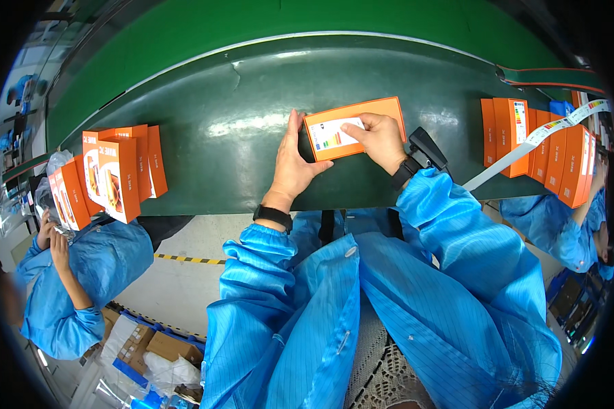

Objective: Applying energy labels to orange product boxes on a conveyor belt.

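- Orange carton (361,116): flat rectangular box, lying on the dark green conveyor belt (239,143) directly ahead of the person, top face up.
- White label (334,133) with coloured rating bars: sits on the near-left part of the carton's top face, partly under the right fingers.
- Right hand (381,140): fingers flat and pressing on the label's right edge; grip closed on nothing, only bearing down on the carton. Black device strapped at the wrist.
- Left hand (293,163): open, fingers extended upright against the carton's left edge, thumb touching its near edge, steadying it. Black wristband.
- Step in hand, by judgement: sticking the label down. What seems called for is a smoothing press across the label while the left hand keeps the carton from sliding.
- Stack of orange cartons (116,170), left on the belt, standing upright, near a co-worker in blue.
- Row of orange cartons (539,146), right, upright, with a strip of labels (525,146) trailing across them.
- Blue smock sleeves (273,273) fill the lower view.
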`<state>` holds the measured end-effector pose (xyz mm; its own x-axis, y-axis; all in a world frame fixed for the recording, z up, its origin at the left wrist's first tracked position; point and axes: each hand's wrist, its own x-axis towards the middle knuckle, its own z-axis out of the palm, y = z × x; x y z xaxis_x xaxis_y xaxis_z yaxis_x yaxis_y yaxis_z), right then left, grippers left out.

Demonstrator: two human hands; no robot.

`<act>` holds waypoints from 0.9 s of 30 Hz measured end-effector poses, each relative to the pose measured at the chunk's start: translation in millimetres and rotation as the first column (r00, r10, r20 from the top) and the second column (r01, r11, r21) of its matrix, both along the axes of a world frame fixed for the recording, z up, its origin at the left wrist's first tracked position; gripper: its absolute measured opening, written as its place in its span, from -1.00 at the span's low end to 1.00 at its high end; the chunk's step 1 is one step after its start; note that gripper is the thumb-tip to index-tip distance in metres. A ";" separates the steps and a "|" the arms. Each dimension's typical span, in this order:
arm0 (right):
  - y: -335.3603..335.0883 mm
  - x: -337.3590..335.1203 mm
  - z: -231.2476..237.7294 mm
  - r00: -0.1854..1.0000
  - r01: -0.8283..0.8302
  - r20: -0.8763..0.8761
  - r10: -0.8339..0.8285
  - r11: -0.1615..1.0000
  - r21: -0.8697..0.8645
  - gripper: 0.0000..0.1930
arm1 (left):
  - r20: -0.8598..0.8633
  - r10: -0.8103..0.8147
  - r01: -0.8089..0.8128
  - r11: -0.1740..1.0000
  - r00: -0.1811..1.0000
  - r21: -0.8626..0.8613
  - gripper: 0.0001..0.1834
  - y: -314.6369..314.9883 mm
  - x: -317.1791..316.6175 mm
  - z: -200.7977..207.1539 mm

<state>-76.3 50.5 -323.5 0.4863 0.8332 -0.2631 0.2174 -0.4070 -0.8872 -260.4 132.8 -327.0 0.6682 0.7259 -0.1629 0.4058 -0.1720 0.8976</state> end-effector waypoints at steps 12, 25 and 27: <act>-0.6 -0.2 -7.1 0.999 0.008 0.041 -0.009 1.000 0.008 -0.71 | -0.002 -0.011 0.011 1.000 1.000 0.023 0.37 -0.5 0.1 -0.9; 10.0 -0.7 11.3 0.842 -0.096 0.516 0.158 0.985 -0.144 -0.54 | -0.056 0.009 -0.007 0.999 0.998 0.040 0.34 3.4 3.6 7.7; 7.6 11.8 20.6 0.799 0.036 0.588 0.122 0.968 -0.250 -0.49 | -0.067 0.005 -0.001 0.998 0.998 0.057 0.34 4.3 3.8 8.4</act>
